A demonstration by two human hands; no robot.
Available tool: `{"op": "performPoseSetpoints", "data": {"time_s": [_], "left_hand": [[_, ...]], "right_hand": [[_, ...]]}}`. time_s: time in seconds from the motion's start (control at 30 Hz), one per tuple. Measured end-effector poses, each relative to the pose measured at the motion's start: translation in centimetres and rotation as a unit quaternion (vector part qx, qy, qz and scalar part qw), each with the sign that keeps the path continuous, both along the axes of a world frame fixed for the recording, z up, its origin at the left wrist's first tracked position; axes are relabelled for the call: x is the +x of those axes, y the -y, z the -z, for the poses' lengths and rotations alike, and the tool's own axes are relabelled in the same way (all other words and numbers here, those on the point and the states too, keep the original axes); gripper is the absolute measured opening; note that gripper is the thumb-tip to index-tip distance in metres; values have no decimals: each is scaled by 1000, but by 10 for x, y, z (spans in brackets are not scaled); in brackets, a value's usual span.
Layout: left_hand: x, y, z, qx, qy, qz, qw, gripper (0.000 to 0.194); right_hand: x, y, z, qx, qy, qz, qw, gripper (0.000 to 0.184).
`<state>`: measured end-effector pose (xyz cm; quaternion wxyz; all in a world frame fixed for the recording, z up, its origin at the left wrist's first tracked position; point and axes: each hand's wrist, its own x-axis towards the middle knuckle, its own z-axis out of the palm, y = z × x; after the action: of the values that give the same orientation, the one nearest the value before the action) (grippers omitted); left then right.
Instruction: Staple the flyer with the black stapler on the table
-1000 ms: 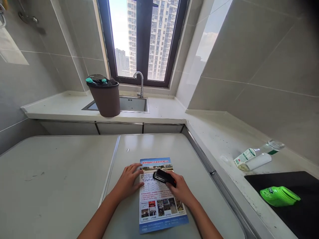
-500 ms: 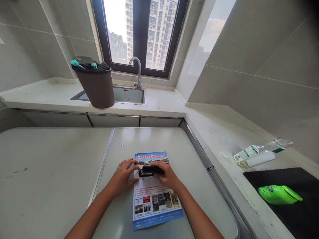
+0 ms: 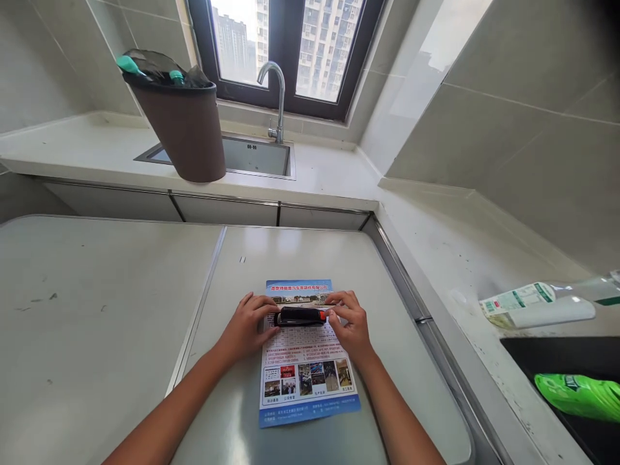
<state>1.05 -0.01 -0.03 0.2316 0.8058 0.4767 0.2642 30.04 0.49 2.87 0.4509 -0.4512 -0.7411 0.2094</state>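
Observation:
A black stapler (image 3: 301, 316) with a red-orange bit at its right end lies crosswise over the upper part of a printed flyer (image 3: 310, 403). My left hand (image 3: 246, 324) has its thumb and fingers around the stapler's left end. At the opposite end, the thumb and fingertips of my right hand (image 3: 352, 321) hold the red-tipped part. The flyer rests on the pale tabletop, blue along its bottom edge, with rows of small photos and text. My hands and the stapler hide part of its upper half.
A brown bin (image 3: 181, 132) stands by the sink (image 3: 261, 157) and faucet (image 3: 279, 97) under the window. On the right counter lie a clear bottle (image 3: 523, 303) and a green packet (image 3: 576, 395). Small thin strips (image 3: 243, 259) lie on the table beyond the flyer.
My right hand has slid off the stapler's top to its right end, showing the red part. My left fingers have come onto the left end. The view has tilted down.

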Motion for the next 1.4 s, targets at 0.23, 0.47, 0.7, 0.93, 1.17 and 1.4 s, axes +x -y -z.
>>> {"op": "performPoseSetpoints", "data": {"time_s": [0.23, 0.47, 0.7, 0.93, 1.17, 1.4], "left_hand": [[1, -3, -5, -32, 12, -9, 999, 25], [1, -4, -2, -44, 36, -11, 998, 27], [-7, -1, -20, -90, 235, -36, 967, 60], [-13, 0, -25, -394, 566, -19, 723, 55], [-20, 1, -18, -545, 580, 31, 605, 53], [-22, -2, -18, -521, 586, 40, 620, 37]], "right_hand": [[9, -7, 7, -55, 96, -4, 994, 32], [2, -5, 3, -43, 52, -3, 998, 15], [-20, -1, 11, -61, 94, -89, 990, 42], [-21, 18, 3, 204, 136, -84, 966, 44], [-30, 35, -4, 371, 309, -44, 874, 24], [-27, 39, 0, 403, 325, -5, 856, 24]]}}
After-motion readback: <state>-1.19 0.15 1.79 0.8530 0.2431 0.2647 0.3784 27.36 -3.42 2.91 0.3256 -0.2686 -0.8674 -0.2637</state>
